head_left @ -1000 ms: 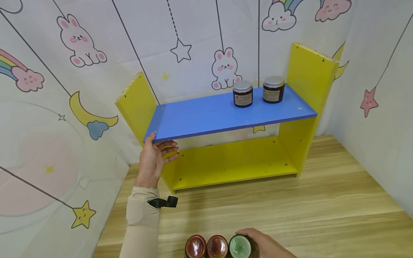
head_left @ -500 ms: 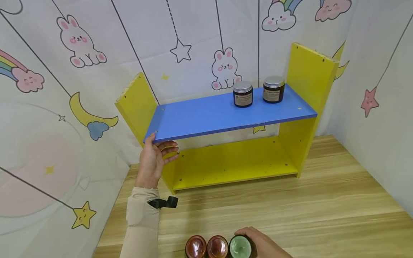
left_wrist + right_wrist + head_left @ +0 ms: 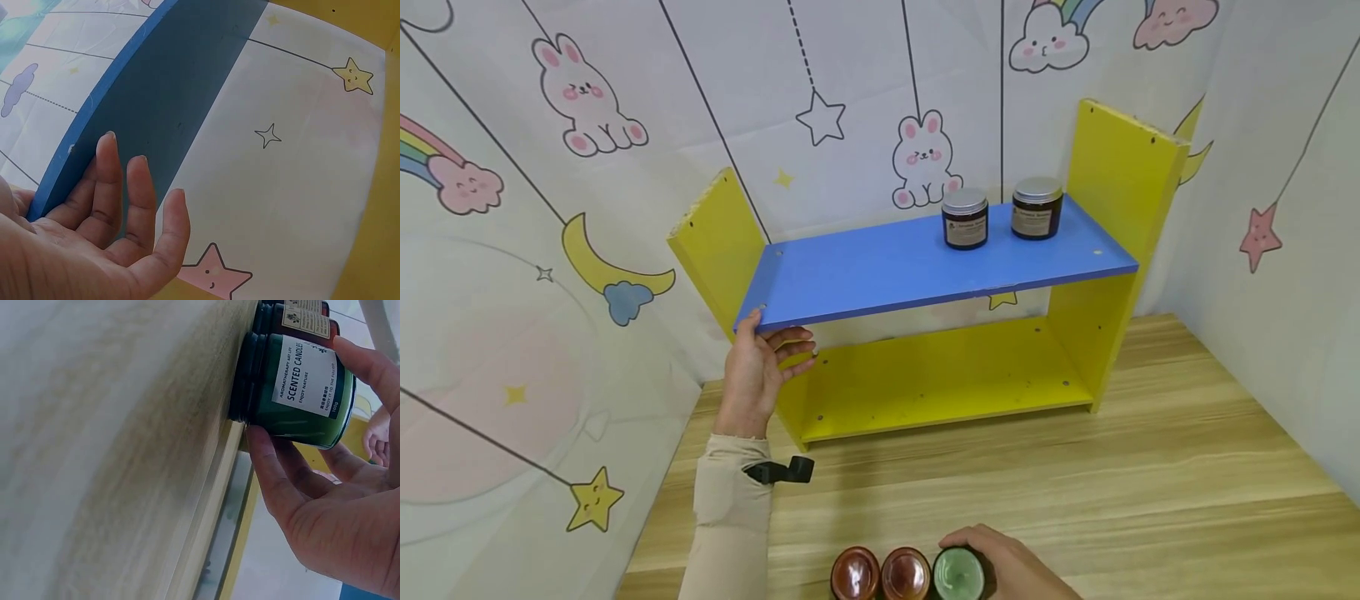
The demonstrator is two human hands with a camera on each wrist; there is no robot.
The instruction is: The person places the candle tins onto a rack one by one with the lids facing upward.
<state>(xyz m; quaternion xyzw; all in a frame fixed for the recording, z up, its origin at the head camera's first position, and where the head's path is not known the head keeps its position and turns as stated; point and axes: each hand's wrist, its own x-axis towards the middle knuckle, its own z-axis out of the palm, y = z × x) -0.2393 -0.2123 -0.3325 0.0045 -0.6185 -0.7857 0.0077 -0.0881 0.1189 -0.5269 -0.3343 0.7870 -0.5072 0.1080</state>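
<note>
My left hand (image 3: 751,379) pinches the front left corner of the blue shelf board (image 3: 865,271), thumb on top and index finger underneath. Its other fingers spread free below the board (image 3: 187,81) in the left wrist view. At the bottom of the head view, my right hand (image 3: 1018,562) grips a green scented candle jar (image 3: 958,573) from the right. The right wrist view shows this jar (image 3: 306,390) upside down, its black lid against the table and the thumb and fingers around its glass. Two reddish-brown candle jars (image 3: 855,573) stand in a row to its left.
Yellow side panels (image 3: 1123,192) and a yellow bottom board (image 3: 925,375) make up the rack around the blue board. Two dark jars with silver lids (image 3: 965,218) stand on its right half. The wood-grain table (image 3: 1150,483) meets patterned cloth walls (image 3: 1277,125).
The right thumb shifts very slightly to the left along the green jar. Left hand, rack and jars stay where they were.
</note>
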